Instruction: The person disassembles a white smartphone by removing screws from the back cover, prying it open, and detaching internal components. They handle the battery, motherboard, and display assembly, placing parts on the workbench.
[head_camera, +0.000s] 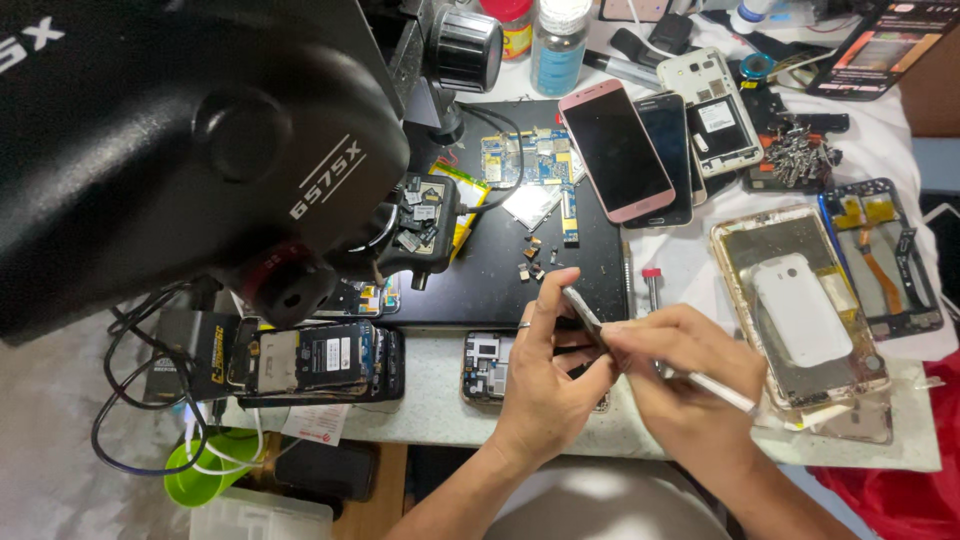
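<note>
A big black microscope (190, 150) loomed left of your hands, phones crowding the worktop (440, 410) beyond. Your left hand (545, 375) pinched a small flat part (582, 312); your right hand (680, 375) clamped a slim tool (720, 392) beside it.

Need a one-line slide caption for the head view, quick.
Left hand holds a thin metal part while the right hand works it with a slim tool, over a phone-strewn bench.

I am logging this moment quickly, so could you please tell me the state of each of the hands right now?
Left hand: shut on a thin flat metal part, pinched by the fingertips.
Right hand: shut on a slim silver tool.
</note>
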